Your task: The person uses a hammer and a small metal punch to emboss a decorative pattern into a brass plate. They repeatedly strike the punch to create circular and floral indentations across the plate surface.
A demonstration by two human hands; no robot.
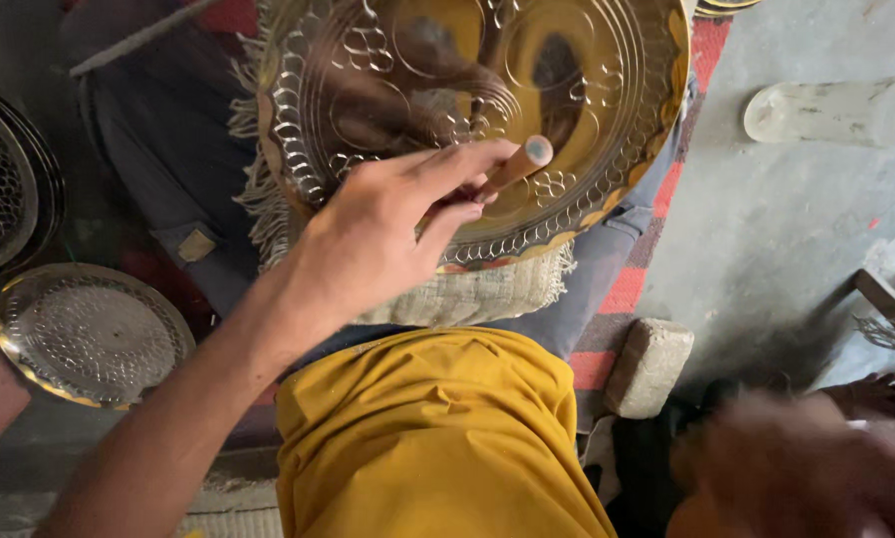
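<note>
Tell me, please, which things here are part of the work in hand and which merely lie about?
In hand:
left hand
wooden-handled tool
large round engraved brass plate
woven cushion

Lying about:
perforated round metal plate
grey stone block
pale cylinder
blurred right hand, away from the plate

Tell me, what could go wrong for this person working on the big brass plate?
The left hand alone grips the wooden-handled tool on the engraved brass plate, which only rests on a woven pad over the lap; it might slide, and the tool could scratch the pattern. The right hand is blurred, off to the side, and may not steady the plate.
</note>
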